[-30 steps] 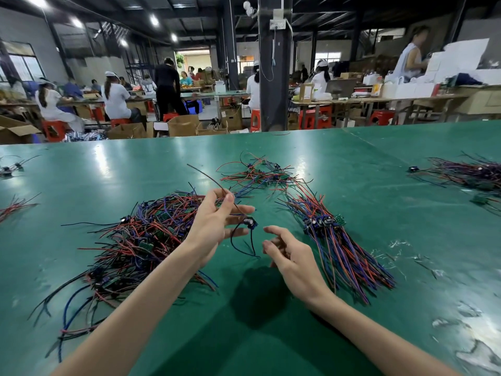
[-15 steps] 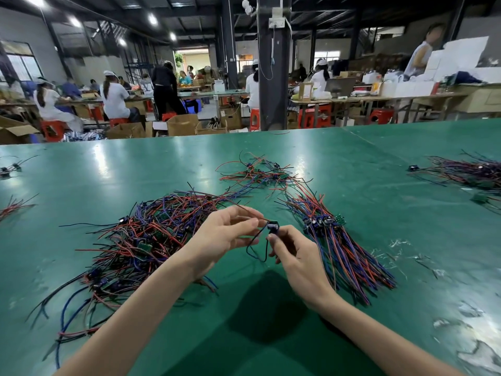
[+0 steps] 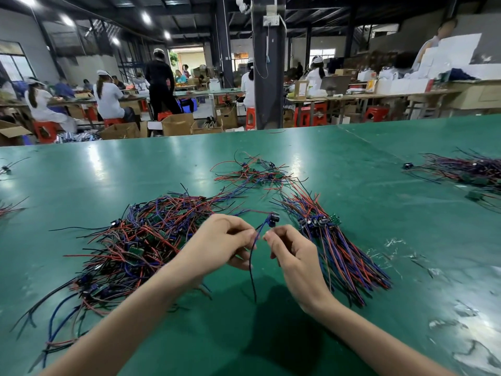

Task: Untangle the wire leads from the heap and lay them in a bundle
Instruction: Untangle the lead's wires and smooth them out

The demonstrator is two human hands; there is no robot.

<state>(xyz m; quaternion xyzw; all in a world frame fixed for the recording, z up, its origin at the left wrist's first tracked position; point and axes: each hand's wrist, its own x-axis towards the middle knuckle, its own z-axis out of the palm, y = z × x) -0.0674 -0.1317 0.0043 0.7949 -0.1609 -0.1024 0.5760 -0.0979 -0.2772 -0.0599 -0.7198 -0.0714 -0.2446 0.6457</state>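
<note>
Left hand (image 3: 219, 240) pinches a thin blue-black wire lead (image 3: 252, 256); right hand (image 3: 295, 256) curls beside it, grip unclear. Tangled red-and-blue wire heap (image 3: 141, 240) at nine o'clock, straightened wire bundle (image 3: 344, 253) at three.

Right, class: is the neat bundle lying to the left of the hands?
No, the bundle lies right of the right hand; the tangled heap is left.

A green worktable (image 3: 352, 158) carries a tangled heap (image 3: 141, 240) of red, blue and black wire leads at centre left and a combed-out bundle (image 3: 341, 253) right of centre. A smaller tangle (image 3: 257, 172) lies above them, another pile (image 3: 466, 169) at the right edge, and clear scraps (image 3: 461, 346) at lower right.
</note>
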